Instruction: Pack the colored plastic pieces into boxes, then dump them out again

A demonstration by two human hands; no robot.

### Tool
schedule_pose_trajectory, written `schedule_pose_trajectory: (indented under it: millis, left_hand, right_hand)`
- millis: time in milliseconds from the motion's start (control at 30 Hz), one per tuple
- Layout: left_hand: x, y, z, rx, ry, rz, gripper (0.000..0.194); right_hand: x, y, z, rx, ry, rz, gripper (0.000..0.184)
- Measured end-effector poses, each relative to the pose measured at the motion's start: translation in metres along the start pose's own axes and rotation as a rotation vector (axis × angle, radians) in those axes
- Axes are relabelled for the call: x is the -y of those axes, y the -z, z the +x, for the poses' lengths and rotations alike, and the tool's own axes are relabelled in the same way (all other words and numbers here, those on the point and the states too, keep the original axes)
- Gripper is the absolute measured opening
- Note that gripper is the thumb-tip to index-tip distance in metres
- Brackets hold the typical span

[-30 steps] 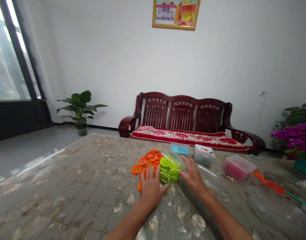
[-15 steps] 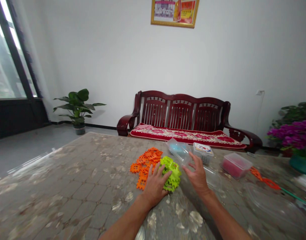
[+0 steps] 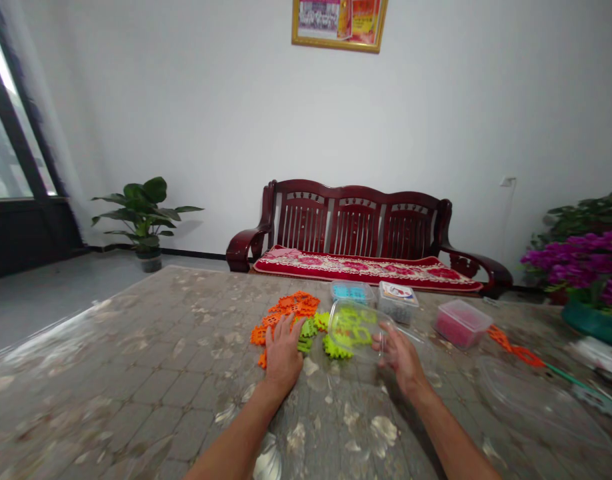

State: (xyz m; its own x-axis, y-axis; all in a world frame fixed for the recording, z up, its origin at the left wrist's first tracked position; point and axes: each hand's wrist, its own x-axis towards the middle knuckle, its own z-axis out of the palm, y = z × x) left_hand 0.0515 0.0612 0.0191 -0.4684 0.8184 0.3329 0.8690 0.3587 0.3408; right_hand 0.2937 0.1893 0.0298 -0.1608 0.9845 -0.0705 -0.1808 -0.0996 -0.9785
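Fingers of the right hand (image 3: 405, 363) bend partly closed, gripping the right edge of a clear container (image 3: 363, 340); green pieces (image 3: 338, 348) show through its wall and below its left side, though whether any lie inside I cannot tell. Left of the container, the left hand (image 3: 284, 357) lies palm down, fingers slightly spread over orange pieces (image 3: 297, 305) and some green ones, closed round none. Behind the container, blue pieces (image 3: 349, 292) sit in a tub (image 3: 372, 295).
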Motion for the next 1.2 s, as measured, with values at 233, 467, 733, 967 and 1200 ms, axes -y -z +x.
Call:
schedule_pose_trajectory:
  millis: [233,467,733,967,1200]
  left_hand:
    - [0.008,-0.007,-0.004,-0.276,-0.126,-0.313,0.066]
    - [-0.019,0.003,-0.030,0.022,-0.559,-0.317,0.045]
    - [-0.035,0.017,-0.044,0.085,-0.682,-0.150,0.071]
    - [-0.034,0.012,-0.046,0.183,-0.725,-0.202,0.032]
    - [-0.038,0.006,-0.052,0.052,-0.843,-0.315,0.010]
  right_hand:
    - [-0.013,0.006,0.003,0.170,0.067,-0.280,0.067]
    - [-0.006,0.052,0.026,-0.121,0.558,-0.894,0.034]
    - [-0.012,0.072,0.029,-0.031,0.635,-1.438,0.018]
    - [-0.009,0.068,0.026,-0.017,0.679,-1.494,0.014]
    - [0.004,0.066,0.027,-0.163,0.894,-1.208,0.027]
